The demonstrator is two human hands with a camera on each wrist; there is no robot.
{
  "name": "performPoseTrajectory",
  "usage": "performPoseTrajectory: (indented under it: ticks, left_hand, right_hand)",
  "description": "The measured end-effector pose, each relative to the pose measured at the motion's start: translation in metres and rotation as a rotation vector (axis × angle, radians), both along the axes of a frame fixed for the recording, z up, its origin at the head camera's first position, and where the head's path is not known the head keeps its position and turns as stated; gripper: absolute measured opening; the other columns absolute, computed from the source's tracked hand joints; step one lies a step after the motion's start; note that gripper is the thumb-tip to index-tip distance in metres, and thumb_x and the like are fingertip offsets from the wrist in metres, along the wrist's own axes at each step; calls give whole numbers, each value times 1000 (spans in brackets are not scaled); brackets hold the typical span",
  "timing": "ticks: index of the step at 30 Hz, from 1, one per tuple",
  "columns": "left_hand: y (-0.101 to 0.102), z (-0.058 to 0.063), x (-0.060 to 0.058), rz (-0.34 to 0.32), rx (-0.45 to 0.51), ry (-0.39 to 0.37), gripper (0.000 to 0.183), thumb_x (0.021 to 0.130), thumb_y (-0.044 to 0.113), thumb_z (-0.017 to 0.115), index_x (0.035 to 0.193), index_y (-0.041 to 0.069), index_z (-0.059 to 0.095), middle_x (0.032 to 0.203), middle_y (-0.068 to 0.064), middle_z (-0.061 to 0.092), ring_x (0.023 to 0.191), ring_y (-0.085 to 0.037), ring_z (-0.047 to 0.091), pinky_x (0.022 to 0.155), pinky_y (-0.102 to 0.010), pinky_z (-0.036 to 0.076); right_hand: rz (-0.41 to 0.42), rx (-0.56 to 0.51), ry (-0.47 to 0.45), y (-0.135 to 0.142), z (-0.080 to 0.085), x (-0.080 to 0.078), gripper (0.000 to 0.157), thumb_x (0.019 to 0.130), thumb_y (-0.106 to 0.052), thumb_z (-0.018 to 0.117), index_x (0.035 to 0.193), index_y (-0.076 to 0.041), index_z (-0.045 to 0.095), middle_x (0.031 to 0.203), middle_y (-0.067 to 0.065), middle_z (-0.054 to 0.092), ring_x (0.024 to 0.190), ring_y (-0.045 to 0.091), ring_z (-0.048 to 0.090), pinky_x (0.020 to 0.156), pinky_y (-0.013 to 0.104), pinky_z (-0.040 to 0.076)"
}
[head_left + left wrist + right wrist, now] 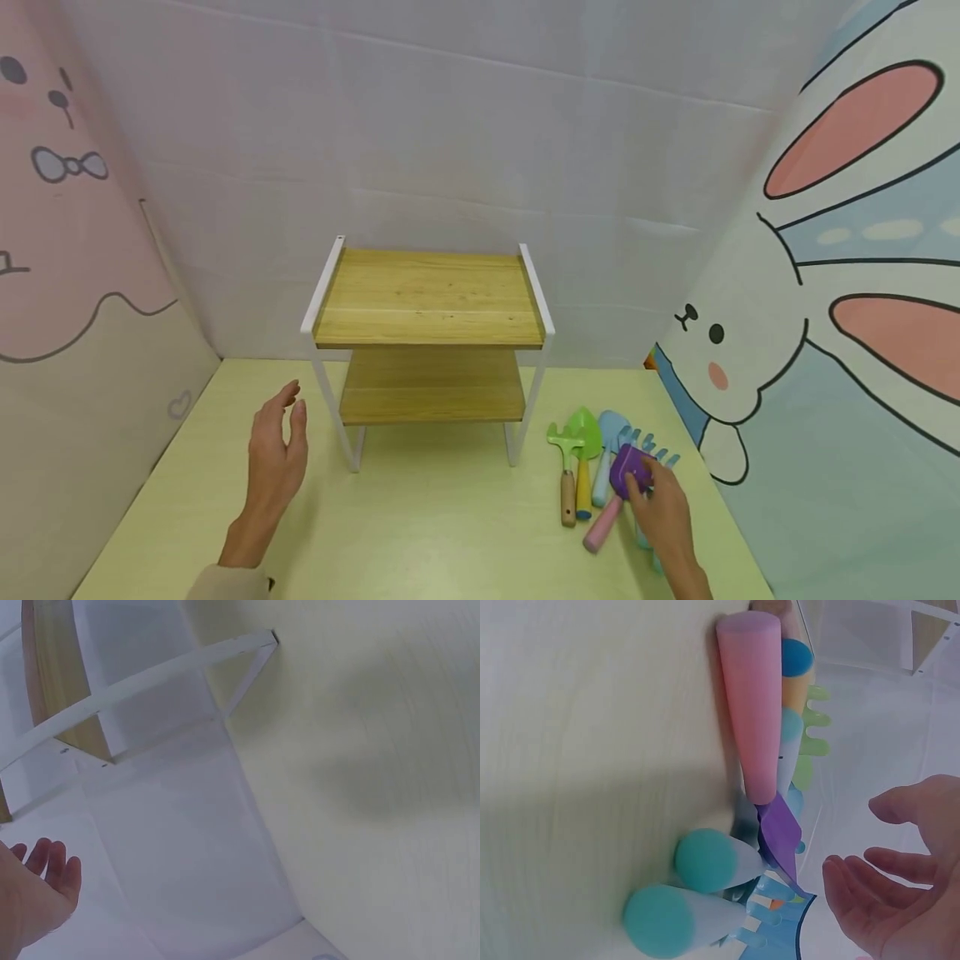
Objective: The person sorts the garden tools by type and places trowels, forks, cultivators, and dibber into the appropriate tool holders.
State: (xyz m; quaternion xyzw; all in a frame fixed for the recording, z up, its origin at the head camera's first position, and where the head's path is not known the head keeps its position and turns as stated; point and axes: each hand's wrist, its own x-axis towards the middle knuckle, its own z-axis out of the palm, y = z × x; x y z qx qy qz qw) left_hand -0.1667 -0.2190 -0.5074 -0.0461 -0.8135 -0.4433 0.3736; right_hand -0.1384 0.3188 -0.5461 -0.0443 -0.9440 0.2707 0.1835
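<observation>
My right hand (666, 512) hovers over a toy shovel with a purple blade (628, 469) and a pink handle (603, 527). In the right wrist view its loosely bent fingers (881, 889) are apart from the blade. Beside the shovel lie a green hand rake (567, 454) with a wooden handle, a green trowel (586, 433) with a yellow handle, and a light blue trowel (612, 429). Blue rakes (670, 458) lie partly hidden under my right hand. My left hand (273, 458) is raised left of the shelf, fingers relaxed, holding nothing.
A two-tier wooden shelf (431, 300) with white metal sides stands at the back middle of the pale table (427, 533). White sheeting (465, 150) hangs behind it. A rabbit-printed curtain (847, 467) borders the right side, a pink printed one (82, 275) the left.
</observation>
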Motion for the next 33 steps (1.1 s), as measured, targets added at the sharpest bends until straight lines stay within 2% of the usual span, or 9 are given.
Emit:
performPoseTrajectory:
  ticks: [4,10,16,19,22,25,28,33]
  left_hand:
    - [5,5,1,-23,6,52,35,107,0,50,141,-7,55,131,-26,62,115,-29,54,102,-8,32]
    - [12,12,0,-40,27,126,35,105,-3,51,140,-7,57,128,-25,64,114,-11,54,100,-8,36]
    - [21,19,-5,-49,61,177,34,102,-10,53,136,-11,58,122,-28,66,111,-3,55,97,-9,39]
    - [29,29,-2,-53,86,180,33,101,-13,52,134,-14,57,119,-30,66,110,-4,57,97,-8,39]
    - [34,32,-2,-61,116,165,33,101,-14,52,133,-14,58,117,-30,66,110,-1,57,97,-8,41]
    - [36,32,-2,-85,152,137,31,102,-11,52,133,-11,59,115,-29,68,110,4,58,94,-8,43]
    - [37,30,-3,-118,185,100,30,105,-6,51,133,-7,61,114,-25,70,105,1,63,90,-9,46]
    - [39,32,-3,-149,226,46,29,107,0,51,134,-3,62,112,-20,73,100,-2,68,85,-12,48]
  right_hand:
    - [10,-27,-36,-1,-1,3,42,92,-6,74,125,15,59,105,28,66,87,35,68,70,42,57]
    - [19,-45,-76,-3,-5,6,39,92,-6,74,122,15,60,102,26,68,83,31,68,70,40,56]
    - [0,-71,-151,-5,-9,10,37,93,-10,73,117,16,60,104,30,68,80,31,70,66,37,59]
    - [-4,-123,-212,-7,-11,14,38,96,-11,72,118,16,59,104,31,68,73,26,72,59,31,58]
    - [-6,-196,-285,-10,-15,17,36,98,-13,69,118,15,59,102,28,69,64,19,70,53,27,55]
    - [0,-232,-337,-12,-17,19,33,100,-13,66,116,15,59,100,28,70,57,16,68,52,27,55]
    - [0,-243,-352,-15,-19,21,35,97,-11,66,117,16,58,102,32,69,58,17,69,53,28,56]
    - [-12,-277,-364,-19,-24,21,42,94,-7,69,121,21,54,97,29,70,58,18,69,52,28,56]
